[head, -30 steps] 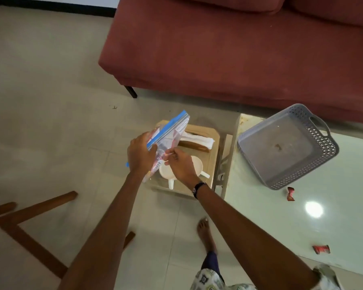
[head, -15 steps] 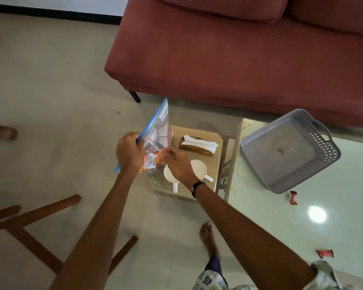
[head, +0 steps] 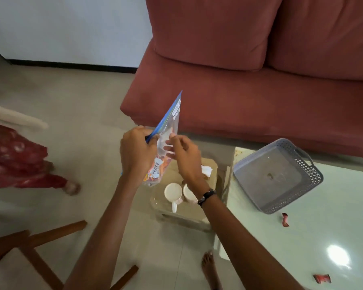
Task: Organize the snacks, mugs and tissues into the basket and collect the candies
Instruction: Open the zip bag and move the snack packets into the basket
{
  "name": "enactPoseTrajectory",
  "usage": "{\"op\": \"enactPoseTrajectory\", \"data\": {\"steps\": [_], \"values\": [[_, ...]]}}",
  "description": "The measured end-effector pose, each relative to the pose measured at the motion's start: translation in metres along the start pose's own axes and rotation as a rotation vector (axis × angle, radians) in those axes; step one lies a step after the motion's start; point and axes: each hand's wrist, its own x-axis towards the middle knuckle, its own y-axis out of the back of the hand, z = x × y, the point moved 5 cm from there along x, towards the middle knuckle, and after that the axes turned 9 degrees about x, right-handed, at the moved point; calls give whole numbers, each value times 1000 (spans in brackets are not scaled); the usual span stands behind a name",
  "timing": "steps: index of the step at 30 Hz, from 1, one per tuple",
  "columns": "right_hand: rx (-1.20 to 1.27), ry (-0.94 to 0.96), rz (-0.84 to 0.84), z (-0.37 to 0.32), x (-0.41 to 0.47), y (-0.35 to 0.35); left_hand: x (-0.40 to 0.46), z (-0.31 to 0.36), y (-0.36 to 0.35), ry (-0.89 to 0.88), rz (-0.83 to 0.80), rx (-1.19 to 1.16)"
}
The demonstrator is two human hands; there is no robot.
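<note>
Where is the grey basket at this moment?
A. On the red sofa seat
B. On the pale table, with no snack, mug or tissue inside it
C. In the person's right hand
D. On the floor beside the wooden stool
B. The grey basket sits on the pale table near its corner, and no snack, mug or tissue lies inside it.

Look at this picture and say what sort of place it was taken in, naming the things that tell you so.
Most likely a living room in a home. A red sofa with back cushions stands against the wall, a low glossy table sits before it, and the tiled floor holds a small wooden stool with mugs.
</note>
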Motion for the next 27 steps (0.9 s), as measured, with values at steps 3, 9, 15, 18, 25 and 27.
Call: {"op": "enactPoseTrajectory", "data": {"steps": [3, 9, 15, 18, 25, 27], "values": [[-26, 40, 33, -46, -20, 33, -21, 51, 15, -67, 8, 13], [-210, 82, 146, -85, -58, 125, -88, 156, 5, -190, -56, 4], [-243, -6, 284, -83, -94, 253, -164, 244, -38, -182, -197, -98], [-251, -53, 314, -88, -115, 310, -203, 284, -61, -163, -241, -190], [-65, -206, 346, -93, -159, 424, -276, 370, -95, -51, -488, -473], [31, -251, 333, -94, -171, 445, -289, 386, -104, 31, -617, -621]]}}
